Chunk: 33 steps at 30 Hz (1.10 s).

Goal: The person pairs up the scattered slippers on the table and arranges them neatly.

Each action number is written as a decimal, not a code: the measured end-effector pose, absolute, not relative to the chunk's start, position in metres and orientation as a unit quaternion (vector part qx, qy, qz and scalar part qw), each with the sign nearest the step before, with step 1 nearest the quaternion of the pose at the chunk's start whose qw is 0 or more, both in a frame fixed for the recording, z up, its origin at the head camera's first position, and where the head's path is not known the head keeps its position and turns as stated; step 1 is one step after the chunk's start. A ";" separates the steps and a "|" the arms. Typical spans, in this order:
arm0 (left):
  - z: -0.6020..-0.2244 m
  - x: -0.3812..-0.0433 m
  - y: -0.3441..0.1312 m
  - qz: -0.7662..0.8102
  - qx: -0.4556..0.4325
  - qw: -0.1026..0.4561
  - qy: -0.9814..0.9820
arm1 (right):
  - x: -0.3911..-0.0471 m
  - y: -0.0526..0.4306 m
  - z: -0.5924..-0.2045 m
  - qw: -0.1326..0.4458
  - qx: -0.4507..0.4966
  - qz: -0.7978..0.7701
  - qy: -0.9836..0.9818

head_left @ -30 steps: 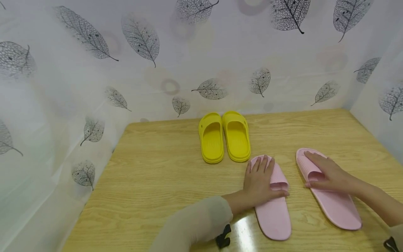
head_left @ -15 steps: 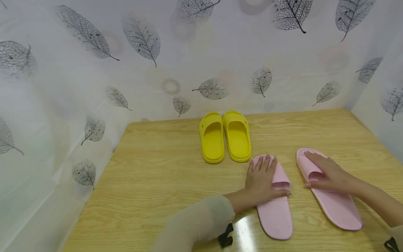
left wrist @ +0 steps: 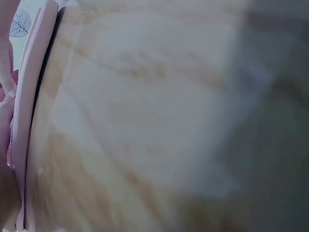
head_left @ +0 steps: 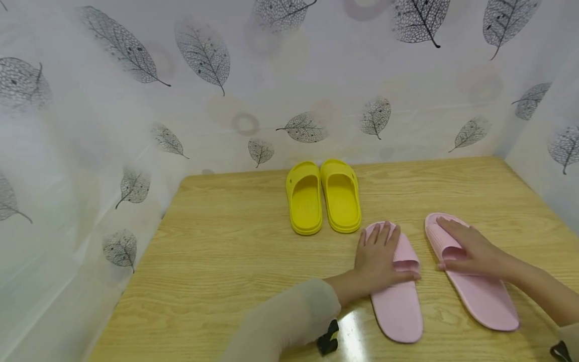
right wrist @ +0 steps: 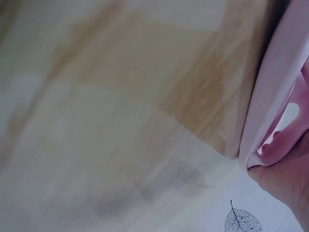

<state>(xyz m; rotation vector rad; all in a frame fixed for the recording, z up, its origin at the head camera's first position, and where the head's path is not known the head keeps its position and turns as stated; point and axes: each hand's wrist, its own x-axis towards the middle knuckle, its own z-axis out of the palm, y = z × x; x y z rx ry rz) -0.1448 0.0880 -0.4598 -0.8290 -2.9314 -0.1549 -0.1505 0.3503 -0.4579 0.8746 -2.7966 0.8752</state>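
Two pink slippers lie on the table in the head view, toes pointing away. My left hand (head_left: 376, 264) rests on the left pink slipper (head_left: 400, 317), fingers spread straight over the ribbed strap and thumb reaching across the foot opening. On the right pink slipper (head_left: 490, 301), tilted toward the left at its toe, lies my right hand (head_left: 477, 251), its fingers stretched along the strap and its thumb at the left edge. The left wrist view catches a pink sole (left wrist: 34, 87) edge-on. In the right wrist view, a fingertip touches the slipper's rim (right wrist: 260, 130).
A pair of yellow slippers, one left (head_left: 305, 211) and one right (head_left: 343, 208), stands side by side at the back of the wood-grain table (head_left: 217, 241). A white leaf-print sheet (head_left: 330, 80) hangs behind and along both sides.
My left hand and the left pink slipper have slid slightly to the right, closer to the right pink slipper. My right hand and its slipper have stayed nearly still.
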 end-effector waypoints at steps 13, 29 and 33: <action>-0.460 -0.146 0.091 -0.044 -0.272 0.046 -0.960 | -0.152 0.348 -0.458 0.066 0.304 0.284 -0.907; -0.460 -0.152 0.098 -0.046 -0.265 0.044 -0.962 | -0.154 0.346 -0.456 0.061 0.304 0.280 -0.909; -0.461 -0.153 0.100 -0.042 -0.266 0.047 -0.962 | -0.154 0.347 -0.458 0.065 0.303 0.279 -0.909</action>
